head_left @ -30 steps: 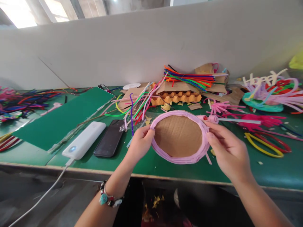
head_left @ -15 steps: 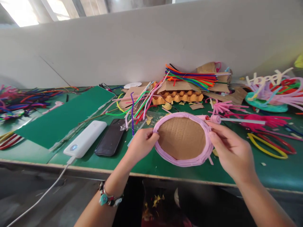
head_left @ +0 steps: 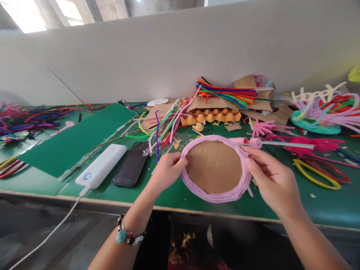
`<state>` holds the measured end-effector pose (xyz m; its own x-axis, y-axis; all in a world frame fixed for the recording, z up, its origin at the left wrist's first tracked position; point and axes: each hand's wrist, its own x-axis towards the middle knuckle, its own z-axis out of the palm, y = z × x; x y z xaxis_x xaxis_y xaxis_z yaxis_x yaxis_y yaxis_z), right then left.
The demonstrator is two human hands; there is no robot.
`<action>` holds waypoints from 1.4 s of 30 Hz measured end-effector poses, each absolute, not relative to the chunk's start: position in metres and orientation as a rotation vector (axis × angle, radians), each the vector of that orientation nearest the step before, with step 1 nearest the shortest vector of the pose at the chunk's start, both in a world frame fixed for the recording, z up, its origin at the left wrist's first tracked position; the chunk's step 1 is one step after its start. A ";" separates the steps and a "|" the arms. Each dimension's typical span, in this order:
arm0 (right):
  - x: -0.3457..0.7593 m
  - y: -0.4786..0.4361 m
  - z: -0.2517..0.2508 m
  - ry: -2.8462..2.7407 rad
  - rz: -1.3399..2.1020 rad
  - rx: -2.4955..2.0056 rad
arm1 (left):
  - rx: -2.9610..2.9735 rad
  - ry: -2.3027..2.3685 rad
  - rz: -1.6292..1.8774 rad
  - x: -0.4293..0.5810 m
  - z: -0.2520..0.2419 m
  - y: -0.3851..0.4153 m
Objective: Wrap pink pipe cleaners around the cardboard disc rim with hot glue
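Observation:
Between my hands is a round cardboard disc (head_left: pixel 214 167) with a rim of pink pipe cleaners (head_left: pixel 212 195) running around its edge. My left hand (head_left: pixel 170 169) pinches the rim at the left side, thumb on top. At the right side my right hand (head_left: pixel 271 178) grips the same rim between thumb and fingers. The disc is held above the green table's front part, tilted toward me. A short pink end sticks out at its lower right. Just behind the right hand lies a pink glue gun (head_left: pixel 254 142) with a clear glue stick (head_left: pixel 289 144) in it.
Left of the disc lie a black phone (head_left: pixel 131 164) and a white power bank (head_left: pixel 101 166) with a cable. Behind are loose pipe cleaners (head_left: pixel 171 120), an egg carton (head_left: pixel 210 116) and a bundle of coloured pipe cleaners (head_left: pixel 227 92). Yellow loops (head_left: pixel 316 174) lie at right.
The disc has tipped slightly and shifted a little to the left and down. Both hands keep their hold on its rim.

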<state>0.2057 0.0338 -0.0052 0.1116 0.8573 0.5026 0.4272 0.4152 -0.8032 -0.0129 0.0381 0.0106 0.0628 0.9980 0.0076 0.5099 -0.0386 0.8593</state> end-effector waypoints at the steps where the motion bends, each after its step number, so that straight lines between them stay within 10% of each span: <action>1: 0.205 0.033 -0.005 -1.494 0.473 -1.202 | 1.626 1.526 0.891 -0.013 0.010 0.038; 42: 0.203 0.030 -0.007 -1.127 0.415 -1.221 | 1.429 0.890 0.910 0.002 0.004 0.028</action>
<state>0.2025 0.0301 -0.0073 0.4389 0.7751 0.4545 0.2955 0.3532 -0.8877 0.0016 0.0275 0.0040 0.4086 0.9120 0.0363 0.0161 -0.0469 0.9988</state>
